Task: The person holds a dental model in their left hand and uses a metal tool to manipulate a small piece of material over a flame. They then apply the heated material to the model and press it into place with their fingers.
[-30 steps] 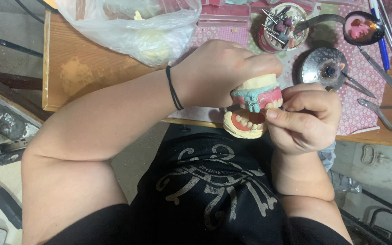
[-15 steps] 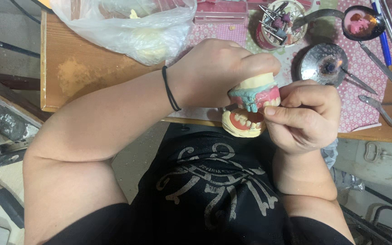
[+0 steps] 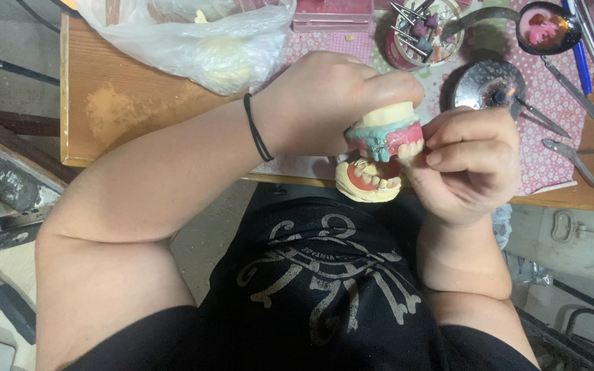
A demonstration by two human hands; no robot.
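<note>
My left hand [image 3: 331, 103], a black band on its wrist, grips a cream plaster dental model [image 3: 378, 152] from above. The model carries pink wax gums, white teeth and a patch of blue-green material on its upper half; the lower half hangs open beneath. My right hand [image 3: 472, 165] is curled against the model's right side, fingertips pinched at the pink upper gum. Whether a small tool sits in those fingers is hidden. Both hands hover over the near edge of the wooden bench [image 3: 139, 110].
A clear plastic bag [image 3: 194, 38] with pale casts lies at the back left. A cup of burs [image 3: 417, 31], a round metal dish [image 3: 493, 86], a spoon with pink wax [image 3: 544, 27] and metal hand instruments [image 3: 575, 161] lie on a pink dotted cloth [image 3: 551, 148] at the right.
Both hands and the model have hardly shifted; the right hand's fingers have closed slightly tighter against the upper gum.
</note>
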